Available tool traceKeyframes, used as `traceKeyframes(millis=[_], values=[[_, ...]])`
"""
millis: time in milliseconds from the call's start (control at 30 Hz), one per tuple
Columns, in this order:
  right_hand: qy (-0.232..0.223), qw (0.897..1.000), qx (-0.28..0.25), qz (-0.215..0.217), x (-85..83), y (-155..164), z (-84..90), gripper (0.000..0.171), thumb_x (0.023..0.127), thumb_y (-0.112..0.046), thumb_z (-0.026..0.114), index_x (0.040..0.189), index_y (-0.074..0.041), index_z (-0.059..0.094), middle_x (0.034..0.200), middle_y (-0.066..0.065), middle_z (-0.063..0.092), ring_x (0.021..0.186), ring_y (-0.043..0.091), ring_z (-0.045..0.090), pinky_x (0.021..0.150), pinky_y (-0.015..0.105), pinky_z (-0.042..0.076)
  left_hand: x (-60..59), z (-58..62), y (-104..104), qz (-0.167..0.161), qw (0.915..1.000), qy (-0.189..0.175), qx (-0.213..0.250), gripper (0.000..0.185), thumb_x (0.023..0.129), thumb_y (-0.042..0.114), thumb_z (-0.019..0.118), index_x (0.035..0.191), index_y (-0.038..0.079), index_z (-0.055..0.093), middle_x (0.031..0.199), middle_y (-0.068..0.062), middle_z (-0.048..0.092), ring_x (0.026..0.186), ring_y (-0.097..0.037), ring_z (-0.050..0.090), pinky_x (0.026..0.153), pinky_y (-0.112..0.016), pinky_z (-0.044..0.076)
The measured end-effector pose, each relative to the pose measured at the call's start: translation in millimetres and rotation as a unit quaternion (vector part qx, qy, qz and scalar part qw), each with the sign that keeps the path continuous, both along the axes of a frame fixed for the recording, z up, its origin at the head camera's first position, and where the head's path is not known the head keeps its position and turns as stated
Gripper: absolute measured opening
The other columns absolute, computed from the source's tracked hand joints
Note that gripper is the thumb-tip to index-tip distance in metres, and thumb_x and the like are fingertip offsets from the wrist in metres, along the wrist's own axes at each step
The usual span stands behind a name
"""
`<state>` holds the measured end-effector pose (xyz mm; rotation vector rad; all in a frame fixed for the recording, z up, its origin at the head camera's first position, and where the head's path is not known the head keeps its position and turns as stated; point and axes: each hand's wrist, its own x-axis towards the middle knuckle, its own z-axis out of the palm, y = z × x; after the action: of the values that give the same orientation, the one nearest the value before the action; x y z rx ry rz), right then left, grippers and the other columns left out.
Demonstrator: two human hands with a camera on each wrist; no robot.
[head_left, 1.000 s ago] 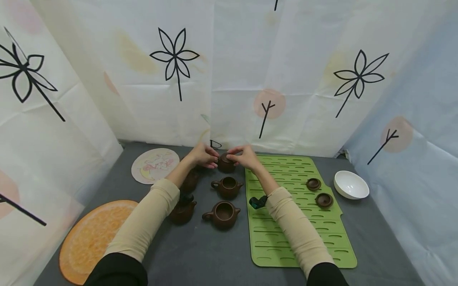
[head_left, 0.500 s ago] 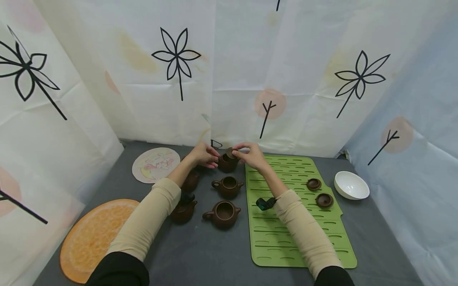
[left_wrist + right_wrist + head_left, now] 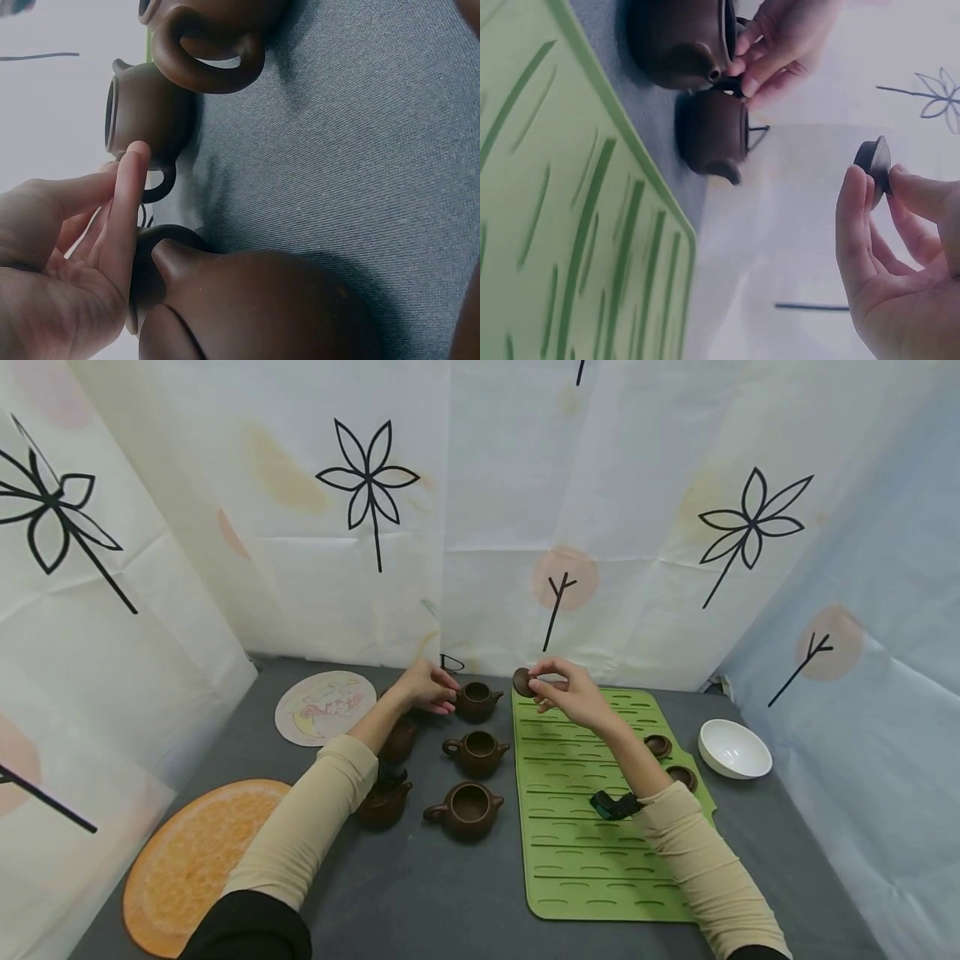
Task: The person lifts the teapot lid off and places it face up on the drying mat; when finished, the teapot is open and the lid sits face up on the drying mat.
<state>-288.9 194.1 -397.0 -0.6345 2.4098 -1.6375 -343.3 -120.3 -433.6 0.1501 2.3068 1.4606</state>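
Note:
My right hand (image 3: 534,681) pinches a small brown teapot lid (image 3: 521,682) between thumb and fingers and holds it in the air over the far left corner of the green mat (image 3: 600,860). The right wrist view shows the lid (image 3: 875,161) edge-on at my fingertips (image 3: 853,184). The far brown teapot (image 3: 477,701) stands open on the grey table. My left hand (image 3: 448,693) holds it by the handle on its left side. In the left wrist view my index finger (image 3: 129,191) lies against that teapot (image 3: 146,112) by its handle.
Two more open teapots (image 3: 477,752) (image 3: 467,810) stand in a row toward me, and two lidded ones (image 3: 384,806) sit partly under my left arm. Two lids (image 3: 657,746) (image 3: 682,777) lie on the mat. A white bowl (image 3: 735,749) stands right, round mats (image 3: 325,707) (image 3: 191,860) left.
My right hand has lifted the lid off the far teapot and carried it right and up, over the mat's corner. The left hand has stayed on the teapot.

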Motion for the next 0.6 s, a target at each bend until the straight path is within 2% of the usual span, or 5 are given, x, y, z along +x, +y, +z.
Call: traceKeyframes(millis=[67, 200, 300, 433, 600], values=[[0.003, 1.0, 0.004, 0.0, 7.3, 12.0, 4.0, 0.033, 0.113, -0.009, 0.058, 0.142, 0.007, 0.054, 0.146, 0.03, 0.055, 0.095, 0.006, 0.074, 0.091, 0.047, 0.068, -0.6, -1.2, -0.2, 0.0, 1.0, -0.001, 0.001, 0.025, 0.107, 0.002, 0.066, 0.129, -0.006, 0.073, 0.125, -0.029, 0.076, 0.073, -0.012, 0.078, 0.093, -0.049, 0.067], [0.008, 1.0, 0.001, 0.005, 21.7, 37.9, 9.1, 0.041, 0.113, -0.008, 0.057, 0.151, 0.005, 0.048, 0.152, 0.033, 0.05, 0.101, 0.016, 0.077, 0.093, 0.049, 0.067, -1.1, -1.1, 0.2, 0.001, 1.0, -0.005, 0.002, 0.025, 0.107, 0.002, 0.066, 0.129, -0.005, 0.073, 0.124, -0.03, 0.076, 0.079, -0.019, 0.081, 0.092, -0.047, 0.068], [0.015, 1.0, -0.006, 0.017, 31.8, 58.2, 8.9, 0.049, 0.113, -0.006, 0.054, 0.16, 0.004, 0.041, 0.157, 0.036, 0.046, 0.104, 0.021, 0.079, 0.094, 0.045, 0.067, -0.4, 0.1, 0.1, 0.001, 1.0, -0.007, 0.001, 0.025, 0.107, 0.003, 0.066, 0.13, -0.005, 0.074, 0.126, -0.03, 0.075, 0.084, -0.023, 0.083, 0.09, -0.045, 0.069], [-0.002, 1.0, -0.013, 0.02, 44.2, 83.3, 3.2, 0.053, 0.114, -0.006, 0.053, 0.165, 0.003, 0.038, 0.16, 0.036, 0.041, 0.107, 0.013, 0.08, 0.096, 0.033, 0.066, 0.9, 0.9, -0.9, 0.0, 1.0, -0.006, -0.001, 0.026, 0.107, 0.003, 0.066, 0.13, -0.005, 0.073, 0.128, -0.03, 0.074, 0.083, -0.022, 0.082, 0.088, -0.043, 0.069], [-0.039, 0.999, -0.008, 0.008, 61.6, 109.3, -8.1, 0.052, 0.116, -0.013, 0.052, 0.164, 0.003, 0.038, 0.166, 0.035, 0.032, 0.116, 0.006, 0.077, 0.103, 0.03, 0.063, 0.8, -0.6, -0.8, 0.0, 1.0, -0.004, 0.003, 0.025, 0.107, 0.002, 0.066, 0.13, -0.006, 0.073, 0.127, -0.029, 0.074, 0.077, -0.016, 0.08, 0.086, -0.042, 0.069]])
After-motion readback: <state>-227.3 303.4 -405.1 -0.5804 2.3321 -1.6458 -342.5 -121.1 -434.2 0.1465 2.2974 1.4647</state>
